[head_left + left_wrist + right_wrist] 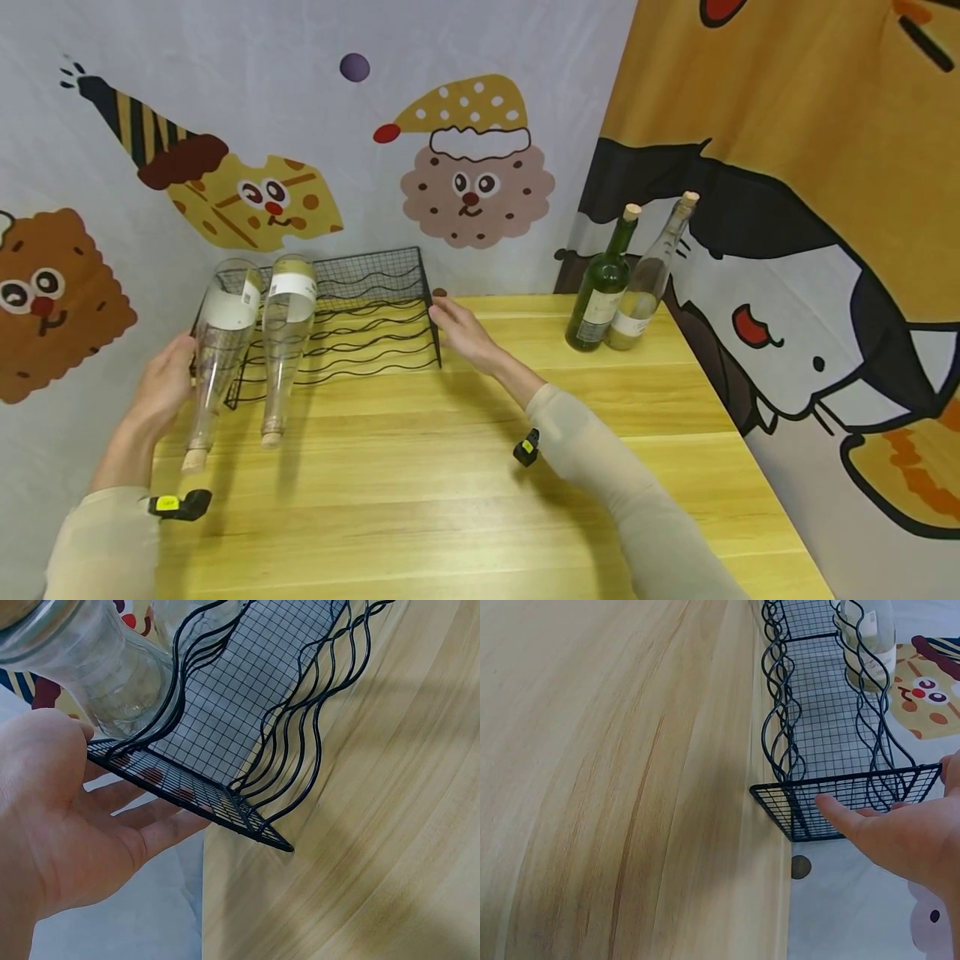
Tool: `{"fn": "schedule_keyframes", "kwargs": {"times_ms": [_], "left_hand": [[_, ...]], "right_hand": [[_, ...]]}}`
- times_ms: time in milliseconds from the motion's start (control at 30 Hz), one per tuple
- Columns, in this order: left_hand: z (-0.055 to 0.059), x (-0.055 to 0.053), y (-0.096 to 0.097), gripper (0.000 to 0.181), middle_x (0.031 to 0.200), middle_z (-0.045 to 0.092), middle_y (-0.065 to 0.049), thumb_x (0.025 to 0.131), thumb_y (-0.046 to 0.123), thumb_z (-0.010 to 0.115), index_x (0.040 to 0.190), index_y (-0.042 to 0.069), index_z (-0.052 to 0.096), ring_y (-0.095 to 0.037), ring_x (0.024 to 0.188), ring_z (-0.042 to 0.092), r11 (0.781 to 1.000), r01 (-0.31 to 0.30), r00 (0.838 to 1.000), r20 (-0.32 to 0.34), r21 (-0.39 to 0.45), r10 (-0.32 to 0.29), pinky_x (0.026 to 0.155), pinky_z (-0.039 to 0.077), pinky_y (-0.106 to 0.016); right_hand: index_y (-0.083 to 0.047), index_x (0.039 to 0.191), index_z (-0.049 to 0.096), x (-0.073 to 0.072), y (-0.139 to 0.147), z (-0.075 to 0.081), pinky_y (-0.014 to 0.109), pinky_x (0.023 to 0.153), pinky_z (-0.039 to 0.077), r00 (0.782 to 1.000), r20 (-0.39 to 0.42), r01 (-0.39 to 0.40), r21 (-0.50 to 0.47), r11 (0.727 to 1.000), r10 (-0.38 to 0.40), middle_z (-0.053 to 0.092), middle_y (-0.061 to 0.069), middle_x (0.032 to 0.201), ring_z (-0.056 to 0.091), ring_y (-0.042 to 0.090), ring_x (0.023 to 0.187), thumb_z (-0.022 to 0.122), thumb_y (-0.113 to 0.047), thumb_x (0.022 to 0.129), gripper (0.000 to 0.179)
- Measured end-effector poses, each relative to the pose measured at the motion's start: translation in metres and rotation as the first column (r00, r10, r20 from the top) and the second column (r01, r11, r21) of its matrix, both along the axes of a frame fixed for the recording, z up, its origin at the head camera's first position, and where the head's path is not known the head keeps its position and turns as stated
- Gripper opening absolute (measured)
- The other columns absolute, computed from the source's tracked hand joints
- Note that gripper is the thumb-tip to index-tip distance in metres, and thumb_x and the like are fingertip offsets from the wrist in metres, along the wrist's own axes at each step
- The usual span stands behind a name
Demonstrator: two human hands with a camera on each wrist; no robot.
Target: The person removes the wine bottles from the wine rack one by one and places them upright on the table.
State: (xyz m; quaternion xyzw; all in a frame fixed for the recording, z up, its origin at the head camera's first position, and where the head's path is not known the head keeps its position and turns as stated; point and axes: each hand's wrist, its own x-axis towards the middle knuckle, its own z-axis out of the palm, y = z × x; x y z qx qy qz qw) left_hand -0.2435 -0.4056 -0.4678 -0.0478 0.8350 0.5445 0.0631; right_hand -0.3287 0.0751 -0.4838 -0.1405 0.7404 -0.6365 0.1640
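A black wire wine rack (367, 268) with wavy rails stands at the back of the table against the cloth. Two clear corked bottles, one at the far left (231, 310) and one beside it (292, 285), lie on its upper rails with their necks toward me. My left hand (161, 385) touches the rack's left mesh side (187, 796), its fingers extended along the outside. At the opposite end, my right hand (467, 335) has its fingers stretched against the right mesh side (847, 796). Neither hand holds a bottle.
Toward the back right corner, a green corked bottle (602, 292) and a clear corked bottle (643, 287) stand upright, close together. Cartoon-printed cloth (300, 50) hangs behind and to the right of the wooden table (420, 500).
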Motion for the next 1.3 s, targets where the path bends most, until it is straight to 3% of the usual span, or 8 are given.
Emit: {"fn": "schedule_keyframes", "kwargs": {"times_ms": [267,367,500,600,967,1167,1233,1300], "left_hand": [[0.001,-0.001,-0.002,0.075,0.188,-0.013,-0.024,0.121,0.054,0.011,0.181,0.013,-0.008,-0.057,0.172,-0.006,0.997,-0.03,1.0,-0.005,-0.073,0.029,0.132,0.017,-0.088],[0.002,-0.001,-0.002,0.074,0.188,-0.005,-0.028,0.121,0.055,0.012,0.183,0.018,-0.004,-0.061,0.171,0.006,0.991,-0.035,0.999,-0.033,-0.126,0.031,0.131,0.048,-0.062],[0.005,-0.001,0.0,0.072,0.188,-0.002,-0.029,0.122,0.053,0.013,0.184,0.017,0.001,-0.062,0.171,0.006,0.985,-0.065,0.994,-0.101,-0.158,0.049,0.137,0.041,-0.063],[0.007,0.0,0.002,0.071,0.188,0.004,-0.029,0.123,0.05,0.016,0.184,0.015,0.005,-0.063,0.171,0.005,0.977,-0.109,0.984,-0.159,-0.184,0.079,0.136,0.011,-0.086],[0.022,0.011,0.012,0.064,0.187,0.025,-0.023,0.125,0.043,0.026,0.184,0.022,0.014,-0.06,0.168,0.026,0.935,-0.167,0.943,-0.328,-0.314,0.058,0.134,0.022,-0.083],[0.03,0.019,0.019,0.063,0.186,0.031,-0.021,0.124,0.037,0.04,0.183,0.025,0.023,-0.061,0.163,0.036,0.921,-0.159,0.903,-0.43,-0.356,-0.01,0.135,0.027,-0.01],[0.033,0.021,0.023,0.063,0.185,0.032,-0.021,0.123,0.035,0.044,0.182,0.025,0.026,-0.069,0.154,0.043,0.914,-0.159,0.892,-0.451,-0.374,-0.029,0.135,0.034,-0.014],[0.035,0.023,0.027,0.063,0.185,0.032,-0.023,0.122,0.032,0.046,0.182,0.024,0.027,-0.075,0.145,0.047,0.908,-0.155,0.883,-0.466,-0.39,-0.05,0.139,0.044,-0.043]], "right_hand": [[-0.01,0.181,0.023,0.001,0.0,0.002,0.062,0.133,0.049,1.0,-0.015,-0.006,0.018,1.0,0.006,0.026,0.019,0.187,0.032,0.04,0.174,0.04,-0.046,0.124,0.07],[-0.011,0.182,0.023,0.001,0.001,0.001,0.062,0.133,0.049,1.0,-0.015,-0.007,0.02,1.0,0.007,0.027,0.018,0.187,0.032,0.039,0.173,0.04,-0.046,0.124,0.07],[-0.011,0.182,0.023,0.001,0.001,0.0,0.062,0.134,0.048,1.0,-0.012,-0.004,0.018,1.0,0.004,0.027,0.017,0.187,0.032,0.039,0.174,0.04,-0.046,0.124,0.069],[-0.012,0.182,0.024,0.001,0.001,0.0,0.062,0.134,0.048,1.0,-0.011,-0.002,0.015,1.0,0.002,0.027,0.016,0.188,0.031,0.038,0.174,0.041,-0.047,0.124,0.069],[-0.014,0.182,0.025,0.001,0.0,0.002,0.061,0.134,0.048,1.0,0.001,-0.001,0.014,1.0,0.001,0.028,0.015,0.187,0.032,0.038,0.174,0.041,-0.047,0.124,0.069],[-0.012,0.182,0.023,0.0,0.001,0.001,0.062,0.134,0.048,1.0,-0.004,-0.009,0.014,1.0,0.009,0.027,0.017,0.188,0.031,0.039,0.174,0.041,-0.047,0.124,0.071],[-0.011,0.182,0.023,0.0,0.001,0.0,0.063,0.134,0.047,1.0,-0.008,-0.013,0.01,1.0,0.013,0.027,0.017,0.188,0.031,0.039,0.174,0.042,-0.048,0.124,0.071],[-0.01,0.182,0.022,-0.001,0.002,-0.001,0.064,0.134,0.046,1.0,-0.011,-0.019,0.005,1.0,0.019,0.026,0.019,0.188,0.031,0.04,0.174,0.041,-0.048,0.124,0.072]]}}
